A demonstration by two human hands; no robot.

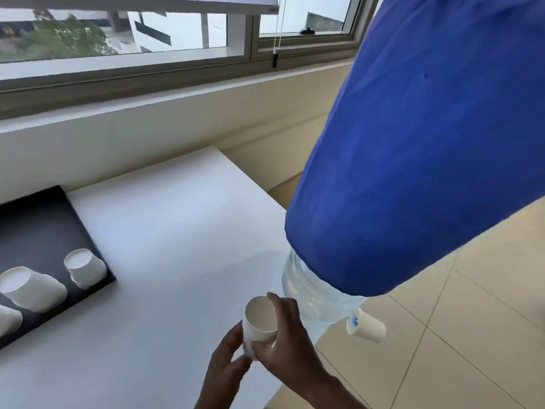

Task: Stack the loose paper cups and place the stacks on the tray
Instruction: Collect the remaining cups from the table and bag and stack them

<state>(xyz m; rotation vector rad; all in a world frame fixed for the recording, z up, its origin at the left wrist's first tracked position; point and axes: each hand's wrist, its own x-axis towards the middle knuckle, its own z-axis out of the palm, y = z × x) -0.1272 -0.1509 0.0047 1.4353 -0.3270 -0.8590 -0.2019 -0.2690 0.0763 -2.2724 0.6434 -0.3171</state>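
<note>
Lower centre, left hand [227,354] and right hand [284,343] both curl round a paper cup [259,321] over the table [177,231]. Three lots of tray cups [85,268] sit on the black tray [44,219], lower left. This one, plus a stray cup [368,326] lower right, seemingly remain.

White table [165,231] below wide window [126,33]; cream wall [177,128]; beige tiled floor [472,335].

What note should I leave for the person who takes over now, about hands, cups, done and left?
Left hand and right hand both grip the held cup above the table edge; whether more cups nest under it is unclear.
Done: three cup groups stand on the black tray.
Left: set the held cup on the tray; another cup sits on the water bottle tap.
</note>
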